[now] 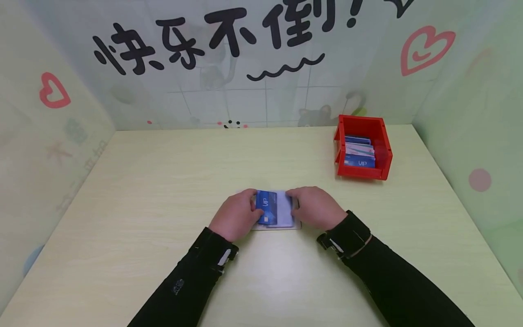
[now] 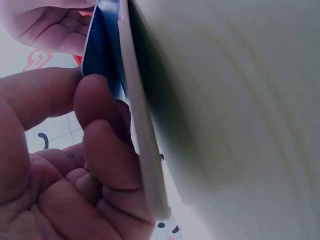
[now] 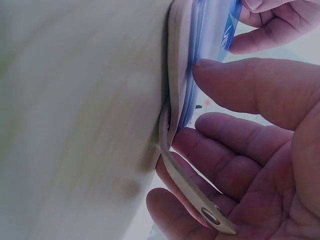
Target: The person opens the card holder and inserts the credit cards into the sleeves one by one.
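A pale card holder [image 3: 177, 55] lies on the table between both hands, its clear bluish sleeves [image 1: 285, 210] facing up. On its left half is a blue card [image 1: 267, 203] printed "VIP". My left hand [image 1: 236, 215] pinches this card by its left side, thumb at the near edge, a finger at the far edge. In the left wrist view the card [image 2: 102, 45] stands slightly lifted off the holder. My right hand [image 1: 318, 208] holds the holder's right side between thumb and fingers. A narrow strap [image 3: 192, 187] with a snap hole sticks out beside the right fingers.
A red bin [image 1: 386, 147] stands at the back right of the table, with several cards [image 1: 359, 150] inside, the front one blue. Printed panels [image 1: 245, 104] enclose the table at the back and both sides.
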### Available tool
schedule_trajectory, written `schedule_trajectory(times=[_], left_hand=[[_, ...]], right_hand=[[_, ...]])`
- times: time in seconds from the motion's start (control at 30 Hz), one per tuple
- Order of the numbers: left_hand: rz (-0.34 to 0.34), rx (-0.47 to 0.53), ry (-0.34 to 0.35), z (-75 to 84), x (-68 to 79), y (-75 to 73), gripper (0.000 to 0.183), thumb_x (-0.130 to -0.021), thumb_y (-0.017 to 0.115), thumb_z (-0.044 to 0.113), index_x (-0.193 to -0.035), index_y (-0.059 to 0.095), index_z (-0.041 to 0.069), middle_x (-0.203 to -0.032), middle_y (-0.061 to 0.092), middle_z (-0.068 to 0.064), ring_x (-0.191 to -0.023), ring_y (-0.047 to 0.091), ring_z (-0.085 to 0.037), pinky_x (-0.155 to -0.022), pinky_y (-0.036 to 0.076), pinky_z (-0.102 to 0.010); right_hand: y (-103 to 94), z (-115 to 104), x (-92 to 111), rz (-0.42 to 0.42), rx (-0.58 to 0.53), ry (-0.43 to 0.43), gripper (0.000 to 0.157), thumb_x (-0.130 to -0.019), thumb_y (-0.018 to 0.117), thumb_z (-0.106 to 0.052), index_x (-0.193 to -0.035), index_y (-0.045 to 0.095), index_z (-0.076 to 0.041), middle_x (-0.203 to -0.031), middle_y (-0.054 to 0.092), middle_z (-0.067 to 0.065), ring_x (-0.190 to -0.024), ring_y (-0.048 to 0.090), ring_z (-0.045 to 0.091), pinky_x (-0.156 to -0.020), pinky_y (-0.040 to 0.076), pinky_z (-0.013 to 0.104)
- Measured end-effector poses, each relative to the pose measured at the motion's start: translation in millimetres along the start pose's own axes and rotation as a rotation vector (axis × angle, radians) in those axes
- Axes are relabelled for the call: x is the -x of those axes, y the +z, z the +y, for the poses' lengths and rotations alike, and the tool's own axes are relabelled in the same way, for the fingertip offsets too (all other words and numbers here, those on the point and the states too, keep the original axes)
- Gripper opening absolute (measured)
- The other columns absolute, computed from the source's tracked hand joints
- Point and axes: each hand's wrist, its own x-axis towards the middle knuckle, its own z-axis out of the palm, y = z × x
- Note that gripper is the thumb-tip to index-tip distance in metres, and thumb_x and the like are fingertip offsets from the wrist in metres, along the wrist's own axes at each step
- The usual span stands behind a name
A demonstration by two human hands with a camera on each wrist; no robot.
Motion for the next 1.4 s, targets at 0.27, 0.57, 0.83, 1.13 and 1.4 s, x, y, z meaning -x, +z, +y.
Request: schedule_trajectory(times=[0.27, 0.57, 0.83, 1.13, 1.4], left_hand=[[-0.013, -0.013, 0.009, 4.7, 0.1, 1.9, 0.057, -0.101, 0.072, 0.026, -0.150, 0.054, 0.003, -0.075, 0.058, -0.004, -0.091, 0.062, -0.023, -0.088, 0.056, -0.037], [-0.016, -0.016, 0.002, 11.6, -1.7, 5.4, 0.055, -0.103, 0.069, 0.027, -0.150, 0.055, 0.002, -0.127, 0.072, -0.011, -0.109, 0.066, -0.027, -0.113, 0.051, -0.047], [-0.017, -0.011, 0.027, 13.8, -2.2, 6.5, 0.053, -0.102, 0.070, 0.025, -0.147, 0.057, 0.001, -0.115, 0.073, -0.010, -0.102, 0.064, -0.025, -0.109, 0.054, -0.045], [-0.027, -0.032, 0.056, 17.3, -5.0, 11.8, 0.051, -0.103, 0.070, 0.025, -0.146, 0.058, 0.001, -0.135, 0.070, -0.012, -0.114, 0.067, -0.027, -0.113, 0.052, -0.046], [-0.038, -0.068, 0.103, 21.4, -7.1, 14.4, 0.047, -0.099, 0.073, 0.022, -0.139, 0.062, -0.002, -0.125, 0.071, -0.014, -0.101, 0.066, -0.026, -0.102, 0.056, -0.043]], right_hand=[[0.6, -0.6, 0.0, 0.005, 0.003, 0.001, 0.053, -0.097, 0.074, -0.019, -0.148, 0.062, -0.009, -0.147, 0.065, 0.010, -0.132, 0.063, 0.031, -0.115, 0.048, 0.051], [0.1, 0.6, 0.0, 0.006, 0.012, -0.001, 0.054, -0.097, 0.075, -0.020, -0.148, 0.061, -0.010, -0.146, 0.066, 0.009, -0.129, 0.064, 0.030, -0.115, 0.049, 0.051], [-0.5, 0.9, -0.1, 0.008, 0.011, -0.014, 0.053, -0.097, 0.075, -0.018, -0.148, 0.062, -0.010, -0.146, 0.066, 0.009, -0.134, 0.063, 0.032, -0.116, 0.048, 0.051], [-0.1, 1.3, 1.7, 0.025, -0.004, -0.033, 0.051, -0.097, 0.074, -0.017, -0.146, 0.063, -0.009, -0.144, 0.067, 0.009, -0.132, 0.064, 0.030, -0.114, 0.049, 0.050], [0.3, 2.0, 1.5, 0.029, -0.029, -0.022, 0.050, -0.097, 0.074, -0.016, -0.146, 0.063, -0.009, -0.144, 0.067, 0.009, -0.132, 0.064, 0.031, -0.115, 0.049, 0.050]])
